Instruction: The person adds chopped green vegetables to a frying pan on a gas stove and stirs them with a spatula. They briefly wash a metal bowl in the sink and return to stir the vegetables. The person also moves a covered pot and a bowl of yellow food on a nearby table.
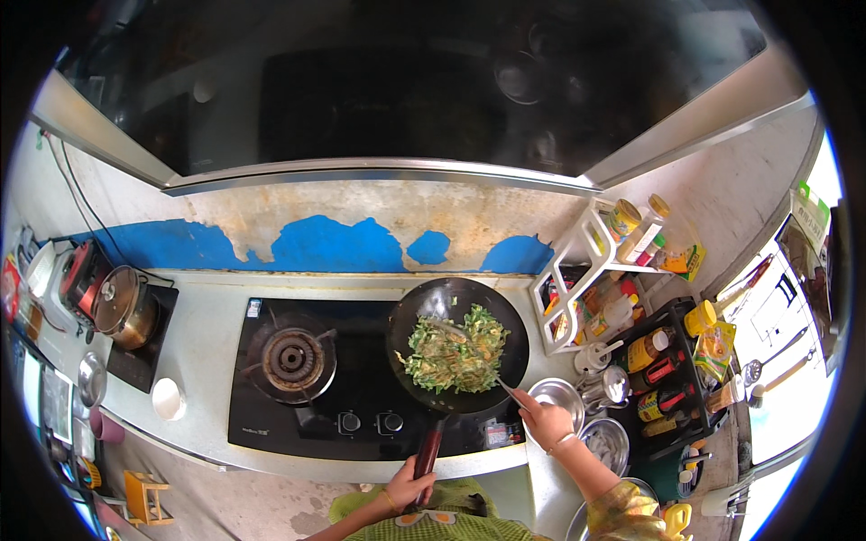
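A dark wok [454, 297] sits over the right burner of a black glass gas stove [284, 426]. Chopped greens mixed with what looks like scrambled egg [453, 351] fill its bottom. My left hand [406, 483] is wrapped around the wok's reddish-brown wooden handle [429, 450]. In my right hand [547, 420] is the thin shaft of a metal spatula [505, 387], which slants over the rim. The spatula's head lies among the greens and is partly covered by them. Beside my right wrist stands a steel bowl [561, 392].
Seasoning bottles fill a black rack [666, 379] and a white shelf [582, 270] on the right. More steel bowls [604, 439] crowd that side. Leftward are the bare left burner [292, 360], a white cup [168, 399] and a lidded pot [126, 311]. A dark range hood [385, 101] overhangs the stove.
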The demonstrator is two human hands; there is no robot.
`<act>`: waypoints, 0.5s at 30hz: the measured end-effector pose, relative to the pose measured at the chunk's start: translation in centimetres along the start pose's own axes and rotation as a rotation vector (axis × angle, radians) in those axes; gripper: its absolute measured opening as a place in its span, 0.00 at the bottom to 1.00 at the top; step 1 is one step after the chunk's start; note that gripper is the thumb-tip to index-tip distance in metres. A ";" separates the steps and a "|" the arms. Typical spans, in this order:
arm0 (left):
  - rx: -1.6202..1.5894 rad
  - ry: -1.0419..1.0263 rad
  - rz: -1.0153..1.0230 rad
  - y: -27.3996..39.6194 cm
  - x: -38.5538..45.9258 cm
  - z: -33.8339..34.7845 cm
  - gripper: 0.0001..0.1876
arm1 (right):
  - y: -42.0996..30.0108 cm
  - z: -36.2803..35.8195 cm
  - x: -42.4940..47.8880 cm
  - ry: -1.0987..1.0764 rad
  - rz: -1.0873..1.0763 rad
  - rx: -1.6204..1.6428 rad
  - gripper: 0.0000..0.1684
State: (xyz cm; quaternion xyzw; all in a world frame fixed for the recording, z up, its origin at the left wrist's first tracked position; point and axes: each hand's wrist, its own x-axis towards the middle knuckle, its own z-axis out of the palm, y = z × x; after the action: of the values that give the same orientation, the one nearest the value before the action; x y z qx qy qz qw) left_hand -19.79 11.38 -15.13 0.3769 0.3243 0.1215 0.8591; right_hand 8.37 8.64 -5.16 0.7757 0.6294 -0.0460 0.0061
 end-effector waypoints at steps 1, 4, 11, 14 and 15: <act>-0.007 0.004 -0.001 0.1 0.0 0.0 0.26 | -0.4 -0.4 -0.3 0.064 -0.023 0.017 0.26; -0.020 0.011 -0.014 0.5 -0.3 0.2 0.26 | -2.5 -1.4 -1.3 0.016 -0.031 -0.143 0.29; -0.031 0.022 -0.006 0.5 -0.3 0.0 0.24 | -2.9 -2.8 -1.1 -0.189 -0.008 -0.253 0.31; -0.036 0.028 -0.008 0.6 -0.5 0.2 0.24 | -1.9 -3.2 -0.6 -0.100 0.047 -0.273 0.32; -0.024 0.024 -0.014 0.8 -0.5 0.2 0.24 | -2.1 -3.5 -0.1 -0.108 0.091 -0.286 0.32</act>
State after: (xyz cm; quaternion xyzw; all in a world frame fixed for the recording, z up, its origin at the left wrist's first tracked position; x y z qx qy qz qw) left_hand -20.00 11.59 -14.25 0.3626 0.3357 0.1239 0.8605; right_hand 6.54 9.20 -1.57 0.7909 0.5927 0.0026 0.1524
